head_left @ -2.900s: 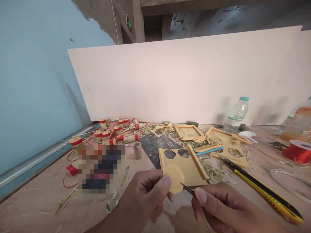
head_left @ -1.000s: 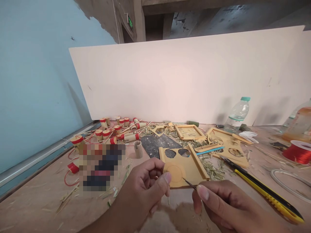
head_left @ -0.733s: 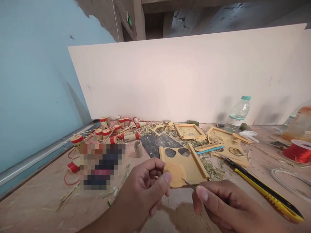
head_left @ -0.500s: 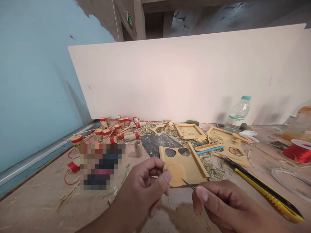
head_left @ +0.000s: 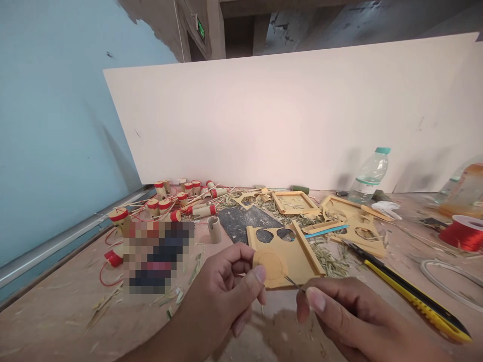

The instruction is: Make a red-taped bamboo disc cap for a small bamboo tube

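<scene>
My left hand [head_left: 222, 291] is closed, pinching a round yellow wooden disc [head_left: 268, 265] by its left edge, thumb on top. My right hand [head_left: 350, 319] is closed round a thin dark pointed tool [head_left: 292, 283]; its tip touches the disc's lower right edge. The disc sits against a yellow laser-cut wooden sheet [head_left: 298, 254] with two round holes [head_left: 264, 236] cut out at its far side. The sheet lies flat on the bench just beyond both hands.
A yellow-black utility knife [head_left: 409, 291] lies to the right. More cut wooden sheets [head_left: 354, 223], bamboo tubes with red bands [head_left: 177, 203], a dark cutting mat [head_left: 241, 223], a water bottle [head_left: 370, 173], a red thread spool [head_left: 465, 234] and straw scraps litter the bench. A white board [head_left: 287, 110] stands behind.
The disc was lifted and held nearer me 2.9 s ago; it has moved back against the sheet. Over the last second both hands stay almost still, with the tool tip at the disc's edge.
</scene>
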A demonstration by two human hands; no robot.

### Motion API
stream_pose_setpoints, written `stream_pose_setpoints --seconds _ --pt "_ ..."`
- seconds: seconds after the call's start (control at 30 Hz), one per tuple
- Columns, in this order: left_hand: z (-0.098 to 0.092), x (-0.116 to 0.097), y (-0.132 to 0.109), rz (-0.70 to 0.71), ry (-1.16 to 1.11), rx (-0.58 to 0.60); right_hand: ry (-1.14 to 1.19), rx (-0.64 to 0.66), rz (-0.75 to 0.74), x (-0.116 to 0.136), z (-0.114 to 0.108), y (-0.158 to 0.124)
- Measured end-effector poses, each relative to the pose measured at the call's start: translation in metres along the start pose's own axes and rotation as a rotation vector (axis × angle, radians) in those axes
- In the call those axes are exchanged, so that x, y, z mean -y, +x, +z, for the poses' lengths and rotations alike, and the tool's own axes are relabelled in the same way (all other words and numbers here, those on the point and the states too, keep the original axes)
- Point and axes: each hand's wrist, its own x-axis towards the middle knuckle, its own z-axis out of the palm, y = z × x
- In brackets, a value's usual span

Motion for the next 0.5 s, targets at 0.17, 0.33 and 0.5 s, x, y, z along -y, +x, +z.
stream_pose_setpoints --seconds 0.17,0.33,0.5 --pt "-0.0014 0.0002 -0.0008 -0.004 0.017 0.019 0.0 -0.033 -0.031 -0.0033 0.0012 0.0021" --pt "-0.0005 -0.0001 -0.0016 -0.001 0.017 0.031 0.009 -0.004 0.008 -0.0058 0.0024 0.0021" --pt "0.0001 0.0001 -0.0005 -0.009 0.005 0.04 0.014 -0.029 -0.015 -0.0054 0.0042 0.0019"
